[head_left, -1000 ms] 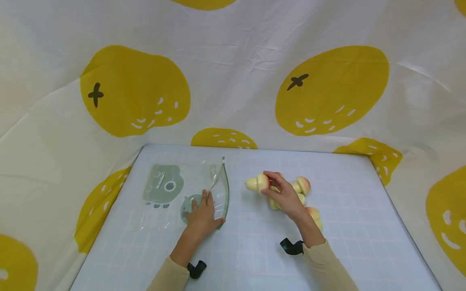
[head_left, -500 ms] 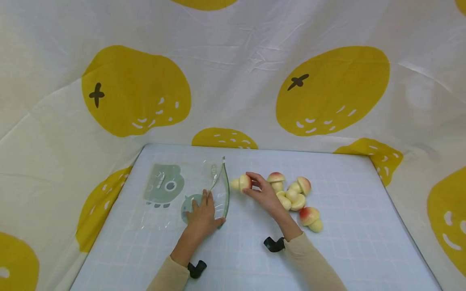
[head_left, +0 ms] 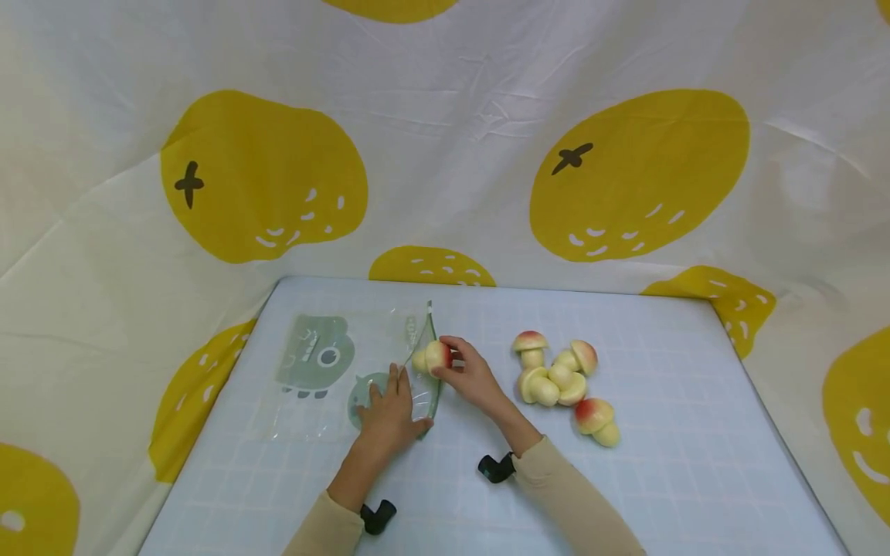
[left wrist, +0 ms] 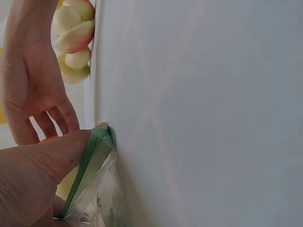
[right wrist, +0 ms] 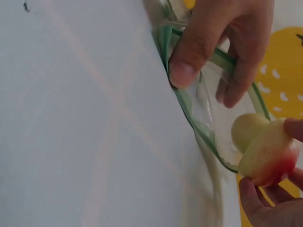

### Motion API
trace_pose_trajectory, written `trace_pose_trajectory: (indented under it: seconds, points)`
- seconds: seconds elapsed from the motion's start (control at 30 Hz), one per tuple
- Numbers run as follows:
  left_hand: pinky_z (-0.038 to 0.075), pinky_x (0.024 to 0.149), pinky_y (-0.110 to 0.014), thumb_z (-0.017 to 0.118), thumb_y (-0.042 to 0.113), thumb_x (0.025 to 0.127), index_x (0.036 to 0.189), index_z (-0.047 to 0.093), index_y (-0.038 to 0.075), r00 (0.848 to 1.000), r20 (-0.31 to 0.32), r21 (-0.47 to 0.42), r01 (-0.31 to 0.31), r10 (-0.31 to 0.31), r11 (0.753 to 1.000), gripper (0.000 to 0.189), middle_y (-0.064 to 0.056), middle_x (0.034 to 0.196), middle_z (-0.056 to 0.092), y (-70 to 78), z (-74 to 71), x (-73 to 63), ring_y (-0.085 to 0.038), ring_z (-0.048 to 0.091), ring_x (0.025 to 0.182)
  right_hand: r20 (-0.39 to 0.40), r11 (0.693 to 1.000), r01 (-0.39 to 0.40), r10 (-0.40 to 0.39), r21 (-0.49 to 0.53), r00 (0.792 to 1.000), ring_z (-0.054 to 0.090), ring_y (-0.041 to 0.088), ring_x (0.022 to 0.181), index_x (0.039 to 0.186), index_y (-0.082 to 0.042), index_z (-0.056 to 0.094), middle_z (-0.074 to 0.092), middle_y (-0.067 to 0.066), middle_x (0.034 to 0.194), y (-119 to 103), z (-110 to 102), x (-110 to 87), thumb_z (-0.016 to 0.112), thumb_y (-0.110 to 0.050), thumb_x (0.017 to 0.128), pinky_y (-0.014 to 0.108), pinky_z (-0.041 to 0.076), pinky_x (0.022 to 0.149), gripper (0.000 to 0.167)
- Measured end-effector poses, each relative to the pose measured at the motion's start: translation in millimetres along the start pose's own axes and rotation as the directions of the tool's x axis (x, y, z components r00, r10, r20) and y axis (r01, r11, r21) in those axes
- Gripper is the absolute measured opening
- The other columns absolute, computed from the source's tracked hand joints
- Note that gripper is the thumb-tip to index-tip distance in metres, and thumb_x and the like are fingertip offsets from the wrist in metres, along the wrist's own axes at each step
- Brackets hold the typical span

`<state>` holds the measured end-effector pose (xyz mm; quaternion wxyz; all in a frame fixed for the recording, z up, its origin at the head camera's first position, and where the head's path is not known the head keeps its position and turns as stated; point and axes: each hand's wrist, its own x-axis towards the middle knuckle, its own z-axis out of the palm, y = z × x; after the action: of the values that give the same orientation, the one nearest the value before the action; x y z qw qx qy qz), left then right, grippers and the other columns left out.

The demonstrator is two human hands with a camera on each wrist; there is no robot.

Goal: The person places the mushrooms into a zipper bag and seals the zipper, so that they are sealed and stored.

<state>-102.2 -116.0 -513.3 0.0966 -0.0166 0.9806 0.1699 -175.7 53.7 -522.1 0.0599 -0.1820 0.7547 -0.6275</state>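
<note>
A clear zip bag (head_left: 316,353) with green cartoon prints lies flat on the table, its green-edged mouth facing right and gaping. My left hand (head_left: 389,409) rests on it near that mouth, fingers spread. In the right wrist view, the left thumb (right wrist: 183,73) presses the lower edge while the other fingers reach across the upper one. My right hand (head_left: 476,378) pinches a toy mushroom (right wrist: 270,153) by its red-tinged cap, stem pointing left, right at the bag's mouth.
Several more toy mushrooms (head_left: 559,376) sit in a cluster to the right of my right hand. One mushroom (head_left: 596,422) lies slightly apart, nearer me. A patterned cloth (head_left: 445,177) hangs behind the pale table (head_left: 667,494).
My right hand has carried the mushroom leftward from above the cluster to the bag's mouth. The left hand and the bag have stayed in place.
</note>
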Motion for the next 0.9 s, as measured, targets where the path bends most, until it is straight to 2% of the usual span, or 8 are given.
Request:
trace_pose_trajectory:
  seconds: [0.17, 0.37, 0.6, 0.73, 0.9]
  points:
    - [0.029, 0.088, -0.083, 0.084, 0.046, 0.080, 0.153, 0.029, -0.007, 1.000, -0.012, -0.002, -0.015, 0.015, 1.000, 0.105, -0.025, 0.161, 0.019, -0.4, -0.5, -1.6, -0.065, 0.027, 0.133, -0.033, 0.998, 0.005, -0.007, -0.061, 0.999, 0.059, 0.034, 0.110, 0.136, 0.003, 0.054, 0.059, 0.019, 0.127, 5, 6, 4.8, 0.077, -0.004, 0.087, 0.043, 0.053, 0.089, 0.056]
    - [0.030, 0.086, -0.084, 0.084, 0.044, 0.079, 0.152, 0.029, -0.007, 0.999, -0.029, -0.004, -0.025, 0.025, 1.000, 0.105, -0.025, 0.161, 0.018, -0.9, -0.3, -2.4, -0.065, 0.030, 0.131, -0.040, 0.988, 0.012, -0.018, -0.153, 0.999, 0.059, 0.036, 0.109, 0.136, 0.007, 0.053, 0.056, 0.023, 0.124, 4, 17, 13.5, 0.077, -0.007, 0.087, 0.041, 0.055, 0.086, 0.056]
    - [0.032, 0.084, -0.083, 0.084, 0.045, 0.079, 0.152, 0.029, -0.008, 0.997, -0.057, 0.004, -0.048, 0.048, 0.999, 0.105, -0.027, 0.161, 0.018, -1.3, 2.9, -2.4, -0.065, 0.033, 0.130, -0.085, 0.974, -0.025, 0.006, -0.227, 0.996, 0.058, 0.031, 0.101, 0.132, 0.007, 0.056, 0.053, 0.022, 0.115, 7, 28, 21.7, 0.078, -0.008, 0.085, 0.034, 0.054, 0.083, 0.054]
    - [0.033, 0.084, -0.083, 0.084, 0.045, 0.079, 0.152, 0.030, -0.007, 0.996, -0.068, 0.008, -0.054, 0.054, 0.999, 0.105, -0.028, 0.161, 0.017, -1.7, 4.9, -2.6, -0.065, 0.034, 0.129, -0.129, 0.971, -0.032, 0.001, -0.239, 0.992, 0.054, 0.025, 0.092, 0.128, 0.006, 0.060, 0.053, 0.017, 0.106, 9, 31, 25.0, 0.080, -0.011, 0.083, 0.028, 0.050, 0.075, 0.052]
    - [0.033, 0.085, -0.082, 0.085, 0.044, 0.079, 0.153, 0.030, -0.006, 0.996, -0.072, 0.007, -0.050, 0.050, 0.999, 0.105, -0.027, 0.161, 0.016, -0.7, 5.2, -3.0, -0.064, 0.034, 0.130, -0.197, 0.971, -0.053, 0.006, -0.233, 0.980, 0.048, 0.019, 0.079, 0.124, 0.002, 0.065, 0.055, 0.012, 0.085, 9, 34, 29.4, 0.081, -0.016, 0.082, 0.026, 0.040, 0.065, 0.048]
